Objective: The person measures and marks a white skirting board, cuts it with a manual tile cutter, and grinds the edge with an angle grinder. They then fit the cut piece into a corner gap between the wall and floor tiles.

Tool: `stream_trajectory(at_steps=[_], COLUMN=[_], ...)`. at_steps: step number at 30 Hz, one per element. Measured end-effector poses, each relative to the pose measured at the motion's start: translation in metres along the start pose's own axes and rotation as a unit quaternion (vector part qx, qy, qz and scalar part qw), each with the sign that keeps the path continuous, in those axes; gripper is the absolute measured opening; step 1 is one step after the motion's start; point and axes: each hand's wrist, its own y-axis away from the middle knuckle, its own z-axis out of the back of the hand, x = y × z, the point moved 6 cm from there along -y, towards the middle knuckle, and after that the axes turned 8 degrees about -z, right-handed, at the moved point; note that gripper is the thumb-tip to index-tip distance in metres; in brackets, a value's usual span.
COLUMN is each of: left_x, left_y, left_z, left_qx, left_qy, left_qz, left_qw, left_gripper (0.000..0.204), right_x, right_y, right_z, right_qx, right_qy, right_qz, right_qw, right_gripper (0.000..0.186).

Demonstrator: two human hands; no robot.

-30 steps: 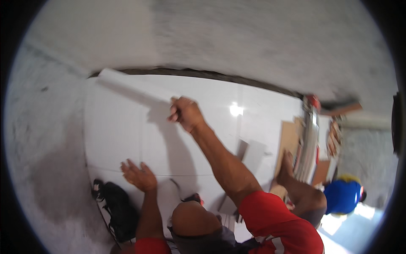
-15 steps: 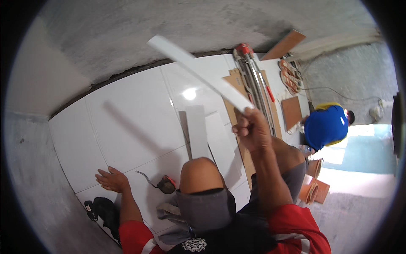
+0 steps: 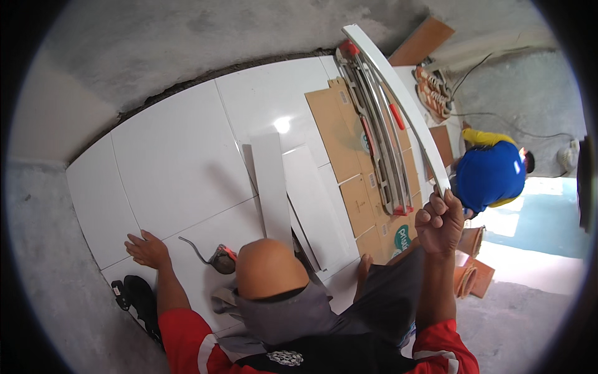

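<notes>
Bare knee (image 3: 268,268) raised in the foreground, a person in red sleeves works over glossy, large white floor tiles (image 3: 168,149); the knee hides the near end of a narrow flat white piece (image 3: 271,187). The left hand (image 3: 148,249), open and gripping nothing, is spread at the tiles, though contact cannot be told. A black object (image 3: 142,302) nearby is partly covered by the sleeve, its kind unclear. The right hand (image 3: 441,221) is closed on the near end of a long, slim, plain white strip (image 3: 405,103), the fingers masking that tip. Smooth and pale, the strip slants up and away from the hand, looking bowed in the wide lens, and blocks part of a metal tile cutter (image 3: 380,134) with red fittings on brown cardboard (image 3: 333,128). Beyond, a co-worker in a blue-and-yellow top (image 3: 491,174) bends over, hands hard to make out.
</notes>
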Motion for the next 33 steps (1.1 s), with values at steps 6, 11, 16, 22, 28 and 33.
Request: stream_trajectory(at_steps=[6,11,16,22,28,33], left_x=[-0.005,-0.220,-0.355,-0.396,-0.396,-0.396], left_y=[-0.021,-0.005,0.065,0.122,0.142,0.125], left_z=[0.003,0.092,0.183,0.150,0.146,0.149], left_qx=[0.030,0.173,0.254,0.296,0.326,0.282], left_qy=[0.156,0.402,0.342,0.288,0.252,0.251], left_qz=[-0.050,-0.220,-0.294,-0.249,-0.236,-0.237], left_qw=[0.986,0.872,0.856,0.876,0.880,0.895], left_gripper=[0.072,0.086,0.120,0.137,0.138,0.131], right_x=[0.018,0.037,0.062,0.087,0.098,0.098], right_y=[0.009,0.063,0.102,0.143,0.164,0.168], right_z=[0.092,0.164,0.194,0.210,0.234,0.245], right_qx=[-0.005,0.000,0.000,0.024,-0.018,-0.035], right_qy=[-0.066,-0.095,-0.109,-0.096,-0.094,-0.070], right_qz=[-0.013,0.018,0.059,0.100,0.137,0.146], right_qw=[0.998,0.995,0.992,0.990,0.986,0.986], right_gripper=[0.027,0.035,0.034,0.038,0.042,0.044])
